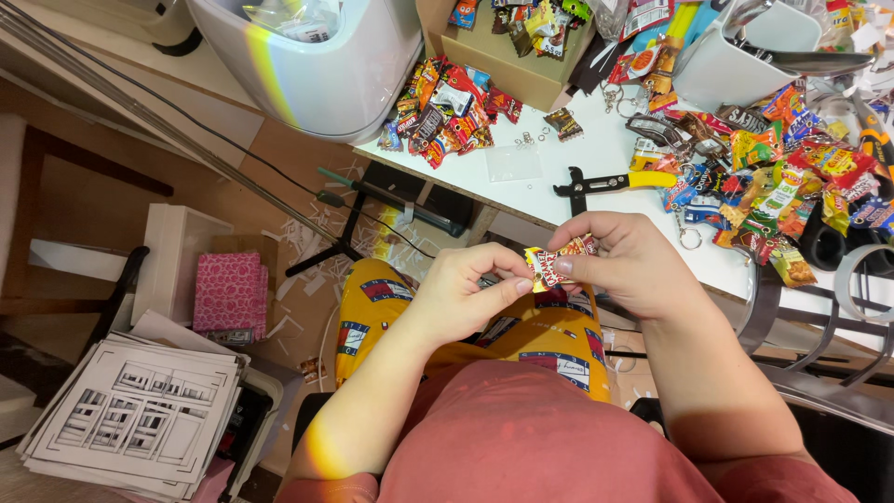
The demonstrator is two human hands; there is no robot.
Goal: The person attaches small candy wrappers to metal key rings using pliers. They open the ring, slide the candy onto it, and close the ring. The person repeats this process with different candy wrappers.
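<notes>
Two hands at work over the lap, in front of the table edge. Left hand (466, 284): fingers curled, thumb and forefinger pinched on the left end of a packet (556, 265). Right hand (626, 265): fingers bent, thumb and fingertips closed on the same packet from the right. Packet: small, red and yellow, glossy, held between both hands, clear of the table.

Surface: white table (596, 149), upper right, heavily littered. Items on it:
- pliers (610, 183), yellow grips, black jaws, lying flat just beyond the hands;
- clear sleeve (513, 162), flat, left of the pliers;
- packet heap (445, 112), mixed colours, at the far left corner;
- second heap (778, 177), larger, spread along the right side, with key rings among it;
- cardboard box (507, 56), open, packets inside, at the back;
- white tub (736, 51), at the back right.

Room: white bin (326, 65) beside the table's left end; black stand (358, 214) and cables on the floor below; paper scraps scattered about; pink box (228, 293) on a low shelf; stack of printed sheets (140, 414) lower left. Yellow bag (559, 340) under the hands; red garment across the lap.
</notes>
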